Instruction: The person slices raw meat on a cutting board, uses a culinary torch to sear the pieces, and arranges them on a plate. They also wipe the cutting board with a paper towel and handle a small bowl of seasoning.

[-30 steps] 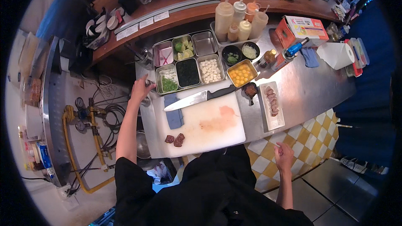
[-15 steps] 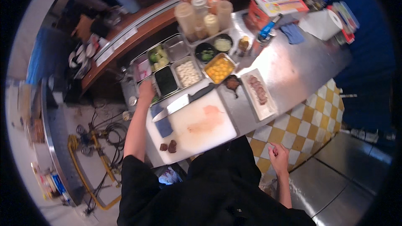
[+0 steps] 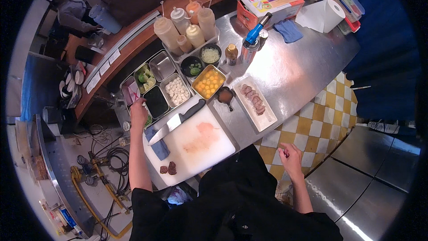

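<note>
My left hand (image 3: pixel 138 112) reaches over the near left corner of the metal topping pans, beside the pan of pink slices (image 3: pixel 130 93) and chopped greens (image 3: pixel 147 120). Its fingers are drawn together; what they hold, if anything, I cannot make out. Off the counter's right side hangs my right hand (image 3: pixel 291 160), fingers curled in, with nothing visible in them. A knife (image 3: pixel 171 127) lies across the white cutting board (image 3: pixel 214 145), its blade over a folded blue cloth (image 3: pixel 159 147). Two dark brown meat pieces (image 3: pixel 172 168) sit at the board's near left corner.
Sliced meat (image 3: pixel 253 100) lies on a long white plate (image 3: pixel 267 119). Behind the board are white cubes (image 3: pixel 176 91), egg yolks (image 3: pixel 208 84), a small dark sauce dish (image 3: pixel 225 96) and squeeze bottles (image 3: pixel 167 33). A blowtorch (image 3: pixel 251 44) stands near a cardboard box (image 3: pixel 269 6) and paper roll (image 3: pixel 333 15).
The view has shifted, so the counter sits further left and lower in the picture. My left hand stays at the pans, its fingertips now nearer the pink slices. My right hand remains curled.
</note>
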Motion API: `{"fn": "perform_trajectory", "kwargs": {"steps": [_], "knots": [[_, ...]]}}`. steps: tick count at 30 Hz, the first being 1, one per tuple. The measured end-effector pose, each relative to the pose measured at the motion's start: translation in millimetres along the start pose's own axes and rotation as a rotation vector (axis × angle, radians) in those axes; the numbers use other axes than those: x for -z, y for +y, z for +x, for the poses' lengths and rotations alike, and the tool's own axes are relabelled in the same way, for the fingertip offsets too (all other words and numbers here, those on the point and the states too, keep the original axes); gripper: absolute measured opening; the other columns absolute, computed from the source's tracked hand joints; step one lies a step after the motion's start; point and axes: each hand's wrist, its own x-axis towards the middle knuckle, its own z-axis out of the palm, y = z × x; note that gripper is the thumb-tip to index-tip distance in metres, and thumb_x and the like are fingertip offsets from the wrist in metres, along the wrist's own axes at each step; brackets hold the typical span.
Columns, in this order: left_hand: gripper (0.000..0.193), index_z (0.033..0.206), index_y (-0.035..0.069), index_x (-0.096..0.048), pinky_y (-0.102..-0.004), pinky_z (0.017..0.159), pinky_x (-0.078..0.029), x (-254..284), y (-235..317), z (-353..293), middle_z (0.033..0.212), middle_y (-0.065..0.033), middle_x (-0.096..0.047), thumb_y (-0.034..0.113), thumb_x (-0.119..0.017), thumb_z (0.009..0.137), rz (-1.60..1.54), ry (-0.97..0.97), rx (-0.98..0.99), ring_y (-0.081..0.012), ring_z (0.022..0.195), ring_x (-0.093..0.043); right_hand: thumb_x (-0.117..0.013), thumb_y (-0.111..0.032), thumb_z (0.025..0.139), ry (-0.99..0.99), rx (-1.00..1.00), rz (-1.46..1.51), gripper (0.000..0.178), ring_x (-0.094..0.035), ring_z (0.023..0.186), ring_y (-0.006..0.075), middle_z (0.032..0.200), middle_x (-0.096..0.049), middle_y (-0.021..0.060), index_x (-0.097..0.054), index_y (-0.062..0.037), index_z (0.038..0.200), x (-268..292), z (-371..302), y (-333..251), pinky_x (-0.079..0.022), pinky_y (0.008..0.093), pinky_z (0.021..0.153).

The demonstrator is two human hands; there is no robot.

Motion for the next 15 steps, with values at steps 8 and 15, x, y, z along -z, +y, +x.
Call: {"fn": "perform_trajectory", "kwargs": {"steps": [8, 15], "knots": [[0.017, 0.095, 0.007, -0.076, -0.0509, 0.074, -0.057, 0, 92, 43, 0.083, -0.0234, -0.073, 0.009, -0.061, 0.087, 0.040, -0.030, 0.152, -0.0418, 0.082, -0.073, -0.077, -0.006, 0.087, 0.030, 0.026, 0.082, 0.024, -0.055, 0.062, 0.0208, 0.074, -0.059, 0.0108, -0.073, -0.0010, 0.110, 20, 24, 6, -0.046, 0.0344, 0.058], [0.042, 0.085, 0.000, -0.072, -0.0503, 0.063, -0.053, 32, 93, 12, 0.075, -0.0251, -0.068, 0.040, -0.084, 0.082, -0.120, -0.096, 0.161, -0.0422, 0.073, -0.070, -0.072, -0.009, 0.094, -0.103, 0.106, -0.052, 0.023, -0.066, 0.080, 0.0247, 0.094, -0.070, 0.0160, -0.072, 0.0039, 0.113, 27, 70, 51, -0.055, 0.0354, 0.072]]}}
